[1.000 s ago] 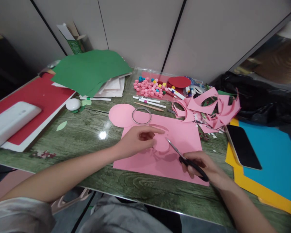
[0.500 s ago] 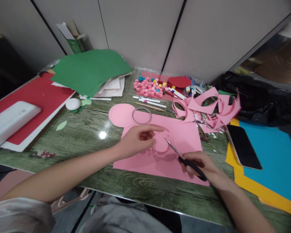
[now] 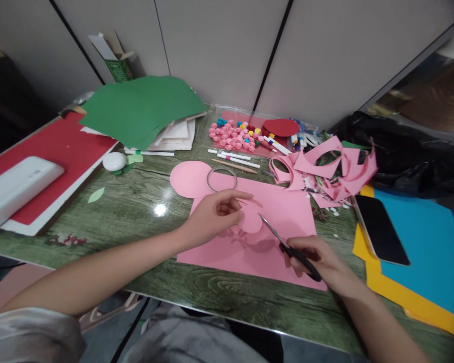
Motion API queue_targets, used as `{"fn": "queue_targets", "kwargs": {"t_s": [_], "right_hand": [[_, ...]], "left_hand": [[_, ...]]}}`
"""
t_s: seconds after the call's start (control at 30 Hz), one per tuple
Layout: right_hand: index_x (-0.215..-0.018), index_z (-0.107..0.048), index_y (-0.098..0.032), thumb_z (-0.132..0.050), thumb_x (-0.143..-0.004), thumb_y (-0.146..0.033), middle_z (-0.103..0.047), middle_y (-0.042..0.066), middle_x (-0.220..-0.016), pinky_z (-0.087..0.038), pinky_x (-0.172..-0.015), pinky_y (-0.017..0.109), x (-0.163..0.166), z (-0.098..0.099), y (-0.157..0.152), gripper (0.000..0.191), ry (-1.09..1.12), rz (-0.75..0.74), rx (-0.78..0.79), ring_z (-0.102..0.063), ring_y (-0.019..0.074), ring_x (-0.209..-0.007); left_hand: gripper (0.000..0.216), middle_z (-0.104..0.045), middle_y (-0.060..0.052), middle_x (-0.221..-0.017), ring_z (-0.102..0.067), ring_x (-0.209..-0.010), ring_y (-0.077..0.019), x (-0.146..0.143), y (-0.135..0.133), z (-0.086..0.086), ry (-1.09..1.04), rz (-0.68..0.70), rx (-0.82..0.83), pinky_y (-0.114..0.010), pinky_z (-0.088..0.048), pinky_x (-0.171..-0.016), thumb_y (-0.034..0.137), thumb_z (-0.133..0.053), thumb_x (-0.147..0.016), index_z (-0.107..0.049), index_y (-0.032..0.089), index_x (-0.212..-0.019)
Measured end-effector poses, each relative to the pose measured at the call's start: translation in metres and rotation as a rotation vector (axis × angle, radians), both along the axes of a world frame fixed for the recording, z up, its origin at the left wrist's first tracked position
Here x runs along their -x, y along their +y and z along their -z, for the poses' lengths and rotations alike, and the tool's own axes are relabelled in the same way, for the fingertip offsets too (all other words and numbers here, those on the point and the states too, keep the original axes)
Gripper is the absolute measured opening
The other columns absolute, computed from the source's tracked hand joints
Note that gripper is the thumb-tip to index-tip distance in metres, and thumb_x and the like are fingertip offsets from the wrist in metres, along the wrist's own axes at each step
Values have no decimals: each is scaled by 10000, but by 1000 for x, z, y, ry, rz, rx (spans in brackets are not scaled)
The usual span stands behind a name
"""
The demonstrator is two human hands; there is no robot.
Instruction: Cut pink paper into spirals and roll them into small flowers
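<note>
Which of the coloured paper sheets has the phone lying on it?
The blue sheet at the right, stacked on yellow paper; the black phone rests on its left edge.

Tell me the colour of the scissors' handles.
Black, on the scissors in the right hand; head view.

One pair of scissors [image 3: 289, 245], one clear ring [image 3: 221, 179], one phone [image 3: 380, 229] and one white egg-shaped object [image 3: 114, 161] lie in sight. Two hands, left hand [image 3: 212, 217] and right hand [image 3: 320, 262], are over one pink sheet [image 3: 283, 212]. The paper scraps and pompoms are too many to count.
</note>
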State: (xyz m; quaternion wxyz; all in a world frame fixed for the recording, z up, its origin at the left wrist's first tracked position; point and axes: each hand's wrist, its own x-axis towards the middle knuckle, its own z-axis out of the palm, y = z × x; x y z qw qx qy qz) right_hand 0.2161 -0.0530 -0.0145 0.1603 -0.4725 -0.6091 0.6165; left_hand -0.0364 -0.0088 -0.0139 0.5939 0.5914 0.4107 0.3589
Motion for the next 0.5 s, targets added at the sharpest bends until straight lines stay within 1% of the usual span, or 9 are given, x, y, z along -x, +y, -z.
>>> {"fn": "queue_targets", "kwargs": {"t_s": [0.13,0.33,0.5], "right_hand": [[-612,-554,-144,-589,-741,-507,-498,-3,-512,-365,-462,208,4,-2,-1,386,-19,67,-43,-457,102,-489],[-597,-532,-148,-581,-736,-530,-481,-4,-514,-360,-461,210,8,-5,-3,410,-5,72,-46,-441,98,-487],[-604,-520,-150,-564,-728,-573,-461,-8,-516,-340,-466,214,10,-8,-3,443,-3,60,-31,-420,99,-496]], "left_hand": [[441,-499,27,-745,-539,-637,-78,-2,-2,1,-90,-8,81,-207,-498,-580,230,-643,-726,-545,230,-1157],[336,-521,18,-727,-602,-622,-88,-2,-5,-3,-62,-1,132,-156,-466,-487,239,-637,-738,-604,212,-1071],[342,-522,21,-726,-571,-599,-66,-2,-6,0,-63,43,113,-154,-461,-499,225,-641,-733,-617,221,-1074]]}}
